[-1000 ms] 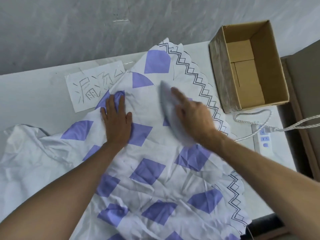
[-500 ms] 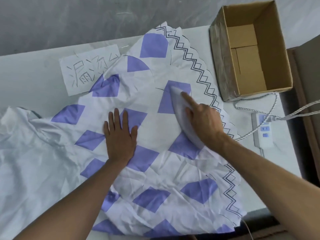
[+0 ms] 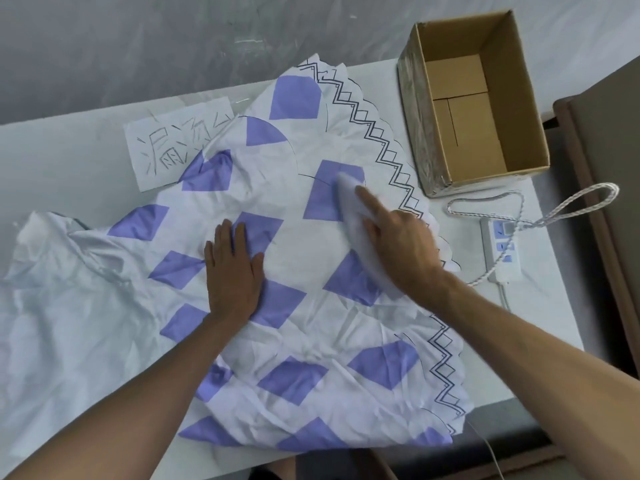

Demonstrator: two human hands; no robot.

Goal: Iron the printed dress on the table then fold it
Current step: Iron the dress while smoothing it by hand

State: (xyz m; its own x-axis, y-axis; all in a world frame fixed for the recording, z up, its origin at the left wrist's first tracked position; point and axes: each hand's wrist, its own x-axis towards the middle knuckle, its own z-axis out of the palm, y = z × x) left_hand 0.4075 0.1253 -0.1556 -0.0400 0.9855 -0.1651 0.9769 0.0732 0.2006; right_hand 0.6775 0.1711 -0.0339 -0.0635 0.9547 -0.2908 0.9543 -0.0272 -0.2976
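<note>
Two hands engaged. Creased, the dress (image 3: pixel 311 341) is spread across the counter (image 3: pixel 69 150). Fingers straight, the left hand (image 3: pixel 232 271) is laid flat on it, likely to hold it taut. By the right hand (image 3: pixel 398 244) the iron (image 3: pixel 349 199) is gripped, forefinger stretched along it, probably for steering.

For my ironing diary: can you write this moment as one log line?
step: ironing | left hand: presses printed dress flat | right hand: grips iron on dress | folding: not started
</note>
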